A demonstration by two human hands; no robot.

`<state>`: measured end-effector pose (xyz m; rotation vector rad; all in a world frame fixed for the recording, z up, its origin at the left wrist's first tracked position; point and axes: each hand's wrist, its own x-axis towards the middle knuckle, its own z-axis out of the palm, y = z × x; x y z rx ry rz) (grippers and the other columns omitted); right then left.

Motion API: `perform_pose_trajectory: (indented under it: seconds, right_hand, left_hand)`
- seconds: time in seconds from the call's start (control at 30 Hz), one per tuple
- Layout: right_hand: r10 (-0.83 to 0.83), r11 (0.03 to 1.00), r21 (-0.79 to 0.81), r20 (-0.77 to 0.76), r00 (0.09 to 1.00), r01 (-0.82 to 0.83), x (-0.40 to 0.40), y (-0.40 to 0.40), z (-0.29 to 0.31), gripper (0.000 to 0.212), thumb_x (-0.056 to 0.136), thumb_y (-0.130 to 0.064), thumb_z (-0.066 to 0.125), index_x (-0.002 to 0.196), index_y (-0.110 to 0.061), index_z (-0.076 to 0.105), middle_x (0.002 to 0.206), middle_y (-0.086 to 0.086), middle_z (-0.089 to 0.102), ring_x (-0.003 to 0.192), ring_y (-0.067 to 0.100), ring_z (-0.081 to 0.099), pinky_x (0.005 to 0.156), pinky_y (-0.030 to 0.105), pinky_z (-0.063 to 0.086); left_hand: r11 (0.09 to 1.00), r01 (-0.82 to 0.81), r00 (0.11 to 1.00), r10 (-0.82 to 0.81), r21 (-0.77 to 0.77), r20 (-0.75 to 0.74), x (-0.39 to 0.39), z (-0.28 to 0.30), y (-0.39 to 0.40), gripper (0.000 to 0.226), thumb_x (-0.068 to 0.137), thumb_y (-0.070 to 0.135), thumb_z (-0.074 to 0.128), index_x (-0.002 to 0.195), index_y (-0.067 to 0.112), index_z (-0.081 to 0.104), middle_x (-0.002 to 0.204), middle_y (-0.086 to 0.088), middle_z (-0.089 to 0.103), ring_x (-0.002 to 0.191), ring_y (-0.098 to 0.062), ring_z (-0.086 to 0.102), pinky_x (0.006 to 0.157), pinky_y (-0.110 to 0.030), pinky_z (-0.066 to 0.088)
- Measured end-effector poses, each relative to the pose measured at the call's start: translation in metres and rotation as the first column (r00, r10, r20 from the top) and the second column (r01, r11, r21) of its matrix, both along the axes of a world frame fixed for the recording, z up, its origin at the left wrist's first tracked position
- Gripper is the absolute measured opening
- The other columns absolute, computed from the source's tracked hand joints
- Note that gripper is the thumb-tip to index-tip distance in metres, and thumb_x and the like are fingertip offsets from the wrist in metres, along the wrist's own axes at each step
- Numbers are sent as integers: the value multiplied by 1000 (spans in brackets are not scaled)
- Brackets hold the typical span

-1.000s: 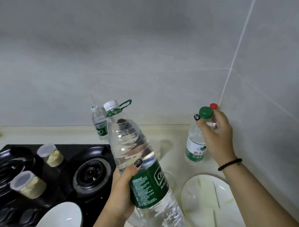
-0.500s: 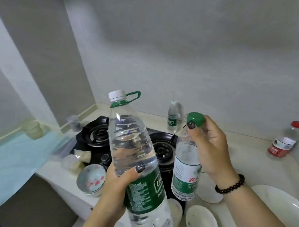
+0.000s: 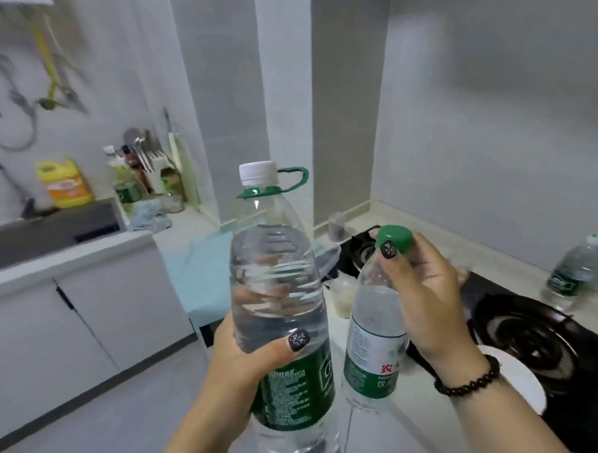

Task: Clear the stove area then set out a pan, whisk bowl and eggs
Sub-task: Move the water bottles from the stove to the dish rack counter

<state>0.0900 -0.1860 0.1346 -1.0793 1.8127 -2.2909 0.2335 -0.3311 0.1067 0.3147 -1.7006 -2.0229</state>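
Within the last second the view had swung left from the stove (image 3: 521,322) corner toward the sink, both bottles carried off the bench. The left hand (image 3: 248,358) gripped the big bottle (image 3: 280,295); the right hand (image 3: 427,296) pinched the small bottle (image 3: 370,332) by its green cap, so clearing looked underway, though another bottle (image 3: 573,272) remained behind the stove.

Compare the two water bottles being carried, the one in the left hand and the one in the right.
The large bottle has a white cap and a green carry loop; the small bottle has a green cap and no loop. The large one is taller and wider. The left hand grips the large bottle round its body; the right hand holds the small bottle at its cap. Both are clear plastic, upright, capped, green-labelled.
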Motion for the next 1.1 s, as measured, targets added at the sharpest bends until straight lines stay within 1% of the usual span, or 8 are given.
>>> perform_pose_trajectory:
  seconds: [0.2,0.33,0.47,0.53,0.67,0.8,0.93,1.1]
  right_hand:
    - [212,977,33,5,977,-212,14,-104,-3,45,68,-68,66,100,-36,69,87,-12,69,86,5,63,73,16,51]
    - [301,952,65,9,954,-301,9,-170,-8,47,66,-74,64,97,-40,68,85,-8,68,84,9,62,74,20,53]
    - [408,911,72,-7,913,-406,-7,-241,-8,44,66,-75,63,97,-44,68,84,-9,67,85,10,62,72,23,54]
    - [439,896,91,-28,898,-435,-15,-270,-4,43,66,-77,61,96,-46,67,84,-10,68,85,9,62,73,24,54]
    - [521,850,131,-67,851,-510,-29,-333,5,40,70,-75,59,97,-47,66,87,-8,69,86,10,62,83,38,54]
    - [604,793,160,-83,793,-587,-33,-394,11,39,71,-74,58,98,-46,65,87,-9,67,86,13,61,80,39,55]
    - [659,750,160,-85,748,-642,-22,-450,5,35,74,-70,59,97,-44,66,86,0,65,84,22,59,81,48,52]
    - [718,692,171,-58,693,-702,11,-527,-3,41,71,-73,60,97,-44,67,87,-6,67,82,11,60,78,44,54]
  left_hand:
    - [971,-239,971,239,28,-5,29,-4,-70,75,47,30,79,117,11,61,106,-18,72,97,-39,69,80,-49,55]
    - [932,-361,932,362,23,-22,35,-6,-118,78,49,31,78,120,7,58,106,-19,71,96,-40,68,78,-48,55]
    - [883,-469,883,469,5,-30,25,-7,-169,73,50,30,78,117,7,59,104,-18,72,94,-37,70,73,-38,56]
    - [866,-500,866,500,-2,-28,19,-5,-192,74,50,30,79,117,4,59,104,-18,72,95,-37,69,73,-37,56]
    - [821,-570,821,570,-6,-46,9,-1,-238,69,49,28,80,113,8,63,104,-17,73,94,-35,70,73,-34,56]
    - [763,-646,762,646,3,-40,9,-2,-281,74,48,29,79,116,7,60,103,-14,73,94,-32,71,72,-32,57]
    - [716,-698,716,698,20,-20,24,-8,-322,71,47,29,80,112,10,62,102,-14,73,92,-32,71,71,-33,57]
    - [668,-744,668,744,17,15,58,-18,-384,76,46,29,81,115,5,60,102,-16,73,93,-34,70,72,-33,57]
